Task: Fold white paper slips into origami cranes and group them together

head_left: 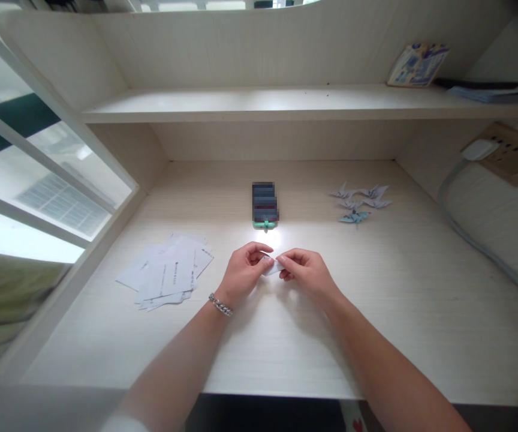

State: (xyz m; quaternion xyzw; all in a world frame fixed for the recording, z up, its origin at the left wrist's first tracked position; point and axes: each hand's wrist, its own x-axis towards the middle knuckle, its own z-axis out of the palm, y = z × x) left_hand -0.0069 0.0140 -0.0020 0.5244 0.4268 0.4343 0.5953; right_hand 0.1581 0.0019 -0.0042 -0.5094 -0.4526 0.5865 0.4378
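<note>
A small folded piece of white paper [272,267] is pinched between my two hands, just above the middle of the desk. My left hand [249,264], with a silver chain bracelet on its wrist, is closed on the paper's left part. On its right part my right hand [304,267] is closed, thumb against fingers. My fingers hide much of the paper, so its exact folds cannot be made out. Beyond the hands lies a phone [265,203] with a blurred screen and a green edge. Several folded paper cranes [361,197] lie at the right, one of them bluish [354,216].
Loose printed paper sheets [164,275] lie in a pile on the desk [403,312] at the left. A shelf [241,102] spans the back, with a colourful box [418,65] on it. A cable [466,234] runs from the wall socket [517,150] down the right side.
</note>
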